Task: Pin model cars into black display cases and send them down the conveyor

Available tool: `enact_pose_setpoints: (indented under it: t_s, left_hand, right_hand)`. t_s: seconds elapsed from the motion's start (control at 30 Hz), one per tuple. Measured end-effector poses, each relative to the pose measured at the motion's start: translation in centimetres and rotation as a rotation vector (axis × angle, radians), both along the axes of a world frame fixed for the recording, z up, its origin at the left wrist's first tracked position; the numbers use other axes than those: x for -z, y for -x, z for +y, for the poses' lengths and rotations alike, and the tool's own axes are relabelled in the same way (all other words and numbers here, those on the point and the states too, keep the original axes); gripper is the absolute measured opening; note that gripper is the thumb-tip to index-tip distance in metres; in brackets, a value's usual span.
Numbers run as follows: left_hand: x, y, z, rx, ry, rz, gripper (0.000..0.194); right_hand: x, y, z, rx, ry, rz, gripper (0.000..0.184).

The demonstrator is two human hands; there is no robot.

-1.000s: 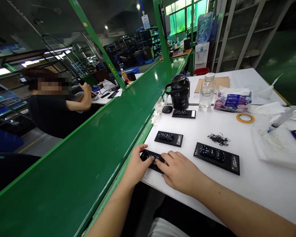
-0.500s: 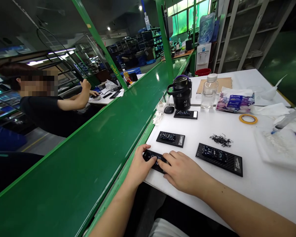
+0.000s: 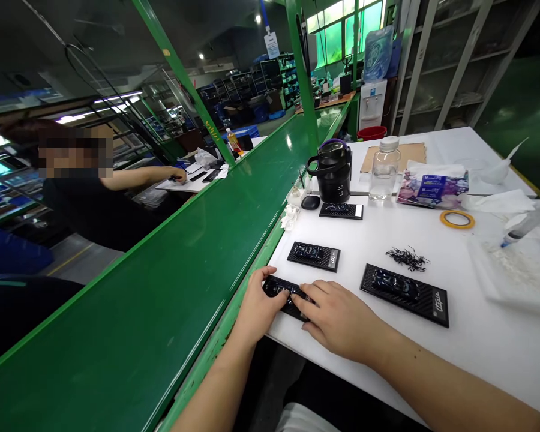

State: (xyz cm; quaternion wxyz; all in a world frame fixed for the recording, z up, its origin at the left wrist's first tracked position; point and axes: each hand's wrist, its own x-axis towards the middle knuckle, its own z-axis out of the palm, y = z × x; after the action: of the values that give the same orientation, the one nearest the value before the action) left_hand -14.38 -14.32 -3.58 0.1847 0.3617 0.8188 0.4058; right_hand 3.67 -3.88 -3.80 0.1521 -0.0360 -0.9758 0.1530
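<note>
A black carbon-pattern plaque (image 3: 284,298) with a glossy dark raised car shape lies at the near edge of the white table (image 3: 499,354), held under both hands. The left hand (image 3: 263,307) curls over its left end and the right hand (image 3: 337,318) lies across its right end, fingers reaching toward the left hand's. Both grips are closed down on the plaque, with the two hands almost touching and most of it hidden.

Just beyond lies a smaller matching plaque (image 3: 314,256). To the right is a larger one (image 3: 404,295) with white script lettering at its end, and a third small one (image 3: 341,210) sits farther back. Between them is a loose heap of thin black bits (image 3: 407,258).

Along the far side stand a black lidded jug with a purple rim (image 3: 332,174), a glass jar with a white cap (image 3: 384,171) and a printed packet (image 3: 432,189). A cardboard sheet (image 3: 393,157) lies behind them. On the right are a yellow tape roll (image 3: 457,219), a syringe (image 3: 528,223) and a white tray (image 3: 517,279) dusted with white crumbs.

Left of the table runs a green conveyor belt (image 3: 139,264); beyond it, a co-worker (image 3: 81,198) reaches across another table.
</note>
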Motion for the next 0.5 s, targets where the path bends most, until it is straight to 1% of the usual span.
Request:
enact_pose_setpoints:
  t_s: [0.3,0.5]
  left_hand:
    - [-0.42,-0.24,-0.05,0.001,0.003,-0.006,0.051]
    - [0.19,-0.01,-0.14,0.012,-0.015,0.013,0.051]
  right_hand:
    - [0.22,0.18,-0.2,0.002,-0.007,0.004,0.048]
    - [-0.03,0.01,-0.19,0.012,0.015,-0.003,0.047]
